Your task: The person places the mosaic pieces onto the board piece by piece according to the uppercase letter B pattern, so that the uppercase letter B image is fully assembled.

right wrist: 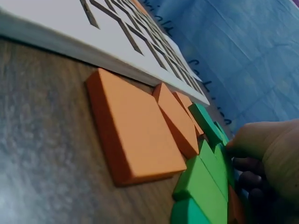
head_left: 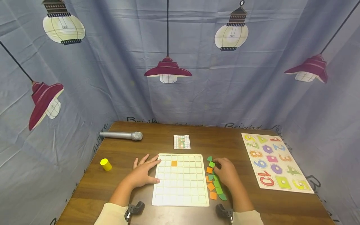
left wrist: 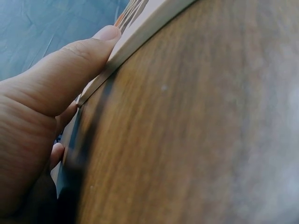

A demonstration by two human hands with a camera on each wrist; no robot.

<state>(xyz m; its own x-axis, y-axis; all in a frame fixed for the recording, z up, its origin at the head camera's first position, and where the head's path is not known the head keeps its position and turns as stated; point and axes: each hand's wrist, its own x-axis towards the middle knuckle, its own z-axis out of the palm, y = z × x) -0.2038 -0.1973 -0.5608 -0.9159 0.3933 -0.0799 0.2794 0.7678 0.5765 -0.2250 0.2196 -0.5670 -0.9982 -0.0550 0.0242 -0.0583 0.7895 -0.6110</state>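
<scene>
A white grid board [head_left: 180,200] lies on the table with one orange square block [head_left: 174,163] in an upper cell. My left hand [head_left: 142,173] rests at the board's left edge, its fingers spread; in the left wrist view the thumb [left wrist: 77,63] presses the board's side. Right of the board lie several green blocks [head_left: 218,190] and orange blocks [head_left: 213,195], some square, some curved. My right hand [head_left: 227,172] is at the upper part of this pile, fingers bent. Its thumb touches the green blocks [right wrist: 205,175] in the right wrist view; whether it pinches one is hidden.
A small printed grid card [head_left: 182,142] lies behind the board. At the left are a silver microphone [head_left: 121,135] and a yellow cylinder [head_left: 106,164]. A number puzzle board [head_left: 277,161] lies at the right. Patterned curtains [head_left: 180,103] surround the wooden table [head_left: 157,137].
</scene>
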